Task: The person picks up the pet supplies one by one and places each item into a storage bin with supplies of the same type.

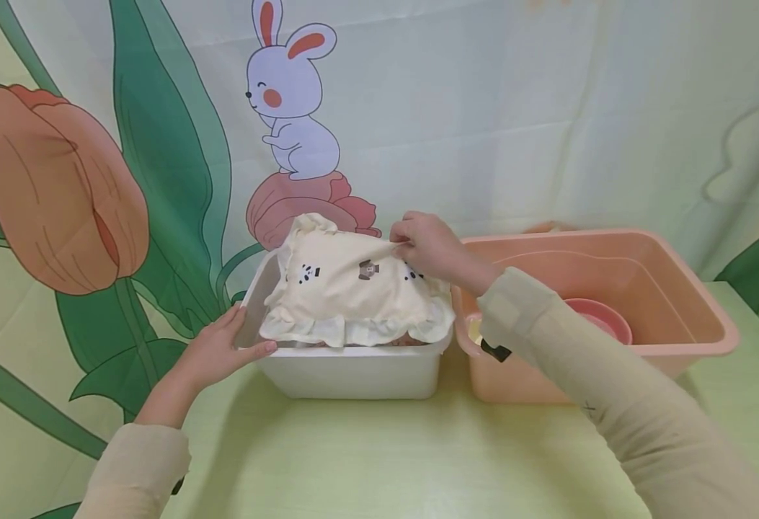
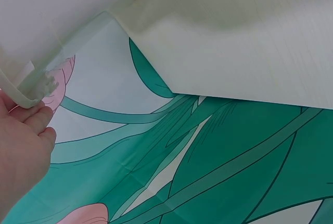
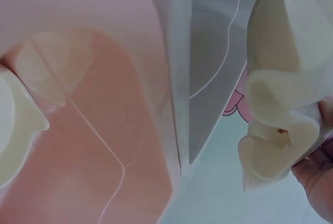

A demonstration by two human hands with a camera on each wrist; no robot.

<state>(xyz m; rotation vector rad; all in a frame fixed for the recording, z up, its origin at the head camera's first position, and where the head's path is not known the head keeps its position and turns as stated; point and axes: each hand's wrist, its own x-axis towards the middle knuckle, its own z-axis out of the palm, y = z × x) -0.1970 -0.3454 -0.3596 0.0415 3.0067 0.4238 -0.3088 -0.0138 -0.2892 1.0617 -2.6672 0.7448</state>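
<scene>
A cream pillow (image 1: pixel 340 281) with a ruffled edge and small animal-face prints lies across the top of the white bin (image 1: pixel 353 371), covering most of its opening. My right hand (image 1: pixel 432 245) pinches the pillow's upper right edge; in the right wrist view, the ruffle (image 3: pixel 281 130) bunches beside the fingers of that hand (image 3: pixel 318 174). At the bin's left front corner, my left hand (image 1: pixel 220 349) grips the rim, its thumb along the front. The left wrist view shows the fingers (image 2: pixel 39 117) curled under that rim. Whatever lies beneath the pillow is mostly hidden.
Close on the right stands a larger peach bin (image 1: pixel 671 288) with a pink round dish (image 1: pixel 602 317) inside. A pale yellow item (image 3: pixel 15 125) is also in it, partly seen. Both bins stand on a light green table (image 1: pixel 353 461) before a printed curtain (image 1: pixel 483 108).
</scene>
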